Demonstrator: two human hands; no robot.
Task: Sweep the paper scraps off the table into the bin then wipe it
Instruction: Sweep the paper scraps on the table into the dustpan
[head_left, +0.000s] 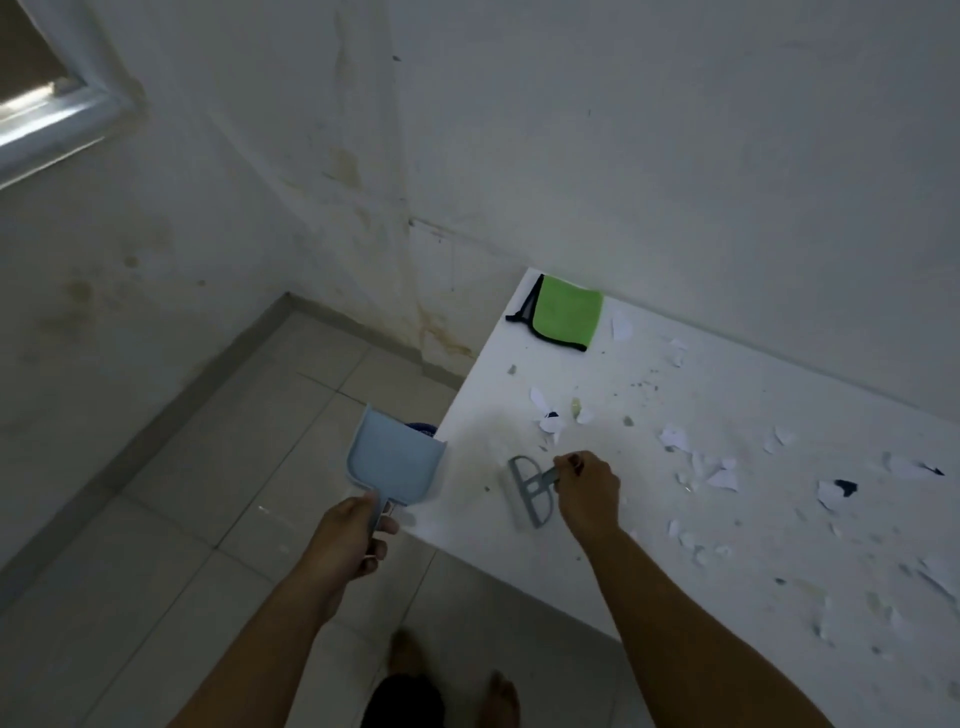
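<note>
- I am sweeping the torn white paper scraps (675, 437) off the white desk (779, 545). Most scraps lie to the right of my right hand, some just past it.
- To do it well, I should keep the light blue plastic dustpan (393, 453) tight against the desk edge, and pull the small grey hand brush (527, 491) toward it in short strokes.
- My left hand (356, 538) is curled round the dustpan handle.
- My right hand (589, 486) pinches the brush handle, with the brush on the desk.
- A bit of blue behind the dustpan may be the bin; I cannot tell.
- The green cloth (566, 312) waits far past my hands for wiping.
</note>
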